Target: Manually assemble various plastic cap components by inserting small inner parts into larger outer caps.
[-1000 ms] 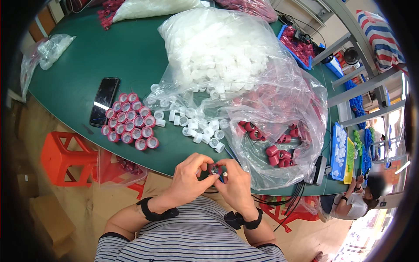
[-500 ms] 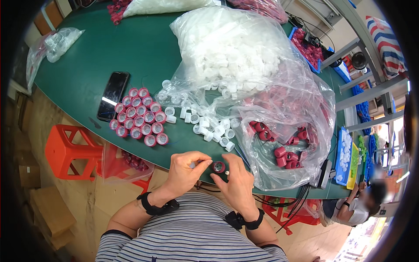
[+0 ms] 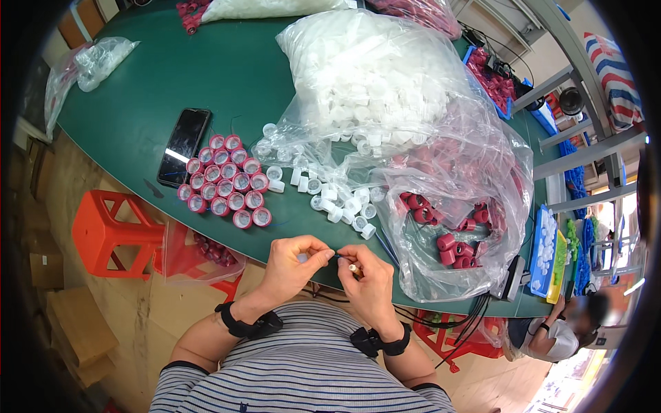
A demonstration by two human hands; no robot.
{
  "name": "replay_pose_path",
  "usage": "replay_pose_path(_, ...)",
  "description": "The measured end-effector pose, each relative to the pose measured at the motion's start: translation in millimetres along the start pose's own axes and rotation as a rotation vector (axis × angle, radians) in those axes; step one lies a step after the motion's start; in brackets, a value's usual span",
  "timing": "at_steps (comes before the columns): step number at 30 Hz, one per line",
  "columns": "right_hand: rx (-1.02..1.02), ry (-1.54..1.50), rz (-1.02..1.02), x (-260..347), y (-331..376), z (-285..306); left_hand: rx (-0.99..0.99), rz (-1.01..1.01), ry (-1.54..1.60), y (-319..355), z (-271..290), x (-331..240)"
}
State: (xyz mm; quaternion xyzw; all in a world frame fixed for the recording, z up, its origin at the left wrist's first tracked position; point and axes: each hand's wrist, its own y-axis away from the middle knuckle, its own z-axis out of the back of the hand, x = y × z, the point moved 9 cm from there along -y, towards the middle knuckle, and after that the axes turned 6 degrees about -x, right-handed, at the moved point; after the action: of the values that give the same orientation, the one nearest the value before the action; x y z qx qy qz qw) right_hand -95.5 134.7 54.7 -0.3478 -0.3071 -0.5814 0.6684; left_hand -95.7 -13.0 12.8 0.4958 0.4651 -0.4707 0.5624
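My left hand (image 3: pixel 295 267) is over the table's near edge, thumb and forefinger pinched together; a small whitish piece shows within its curl, too hidden to name. Close beside it, my right hand (image 3: pixel 368 283) has its fingertips drawn in towards the left's. A thin pale-tipped stick (image 3: pixel 355 270) pokes out of its curled fingers. Left of the hands stands a tight cluster of dark-red round caps (image 3: pixel 241 182) with clear insides facing up. Beyond the hands lie loose white translucent caps (image 3: pixel 334 215).
A black phone (image 3: pixel 184 146) lies beside the red caps. A large clear bag of white caps (image 3: pixel 372 76) fills the far middle of the green table (image 3: pixel 138 89). To the right spreads an open clear bag with red caps (image 3: pixel 451 248). A red stool (image 3: pixel 103 230) stands left.
My right hand has closed and turned inwards, its fingertips now meeting the left's. The dark-red cap that showed between the hands is out of sight. The view has shifted slightly.
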Motion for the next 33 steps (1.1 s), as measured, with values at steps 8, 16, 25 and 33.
replay_pose_path(8,-0.035,-0.033,0.063,7,0,0,0.152,0.246,0.299,4,-17,27)
replay_pose_path(16,-0.067,-0.021,0.1,7,-1,1,0.131,0.228,0.302,2,-15,29)
replay_pose_path(25,-0.114,-0.076,0.014,0,0,6,0.22,0.389,0.953,8,-17,25)
replay_pose_path(33,-0.095,-0.078,-0.001,0,0,5,0.236,0.37,0.702,7,-21,18)
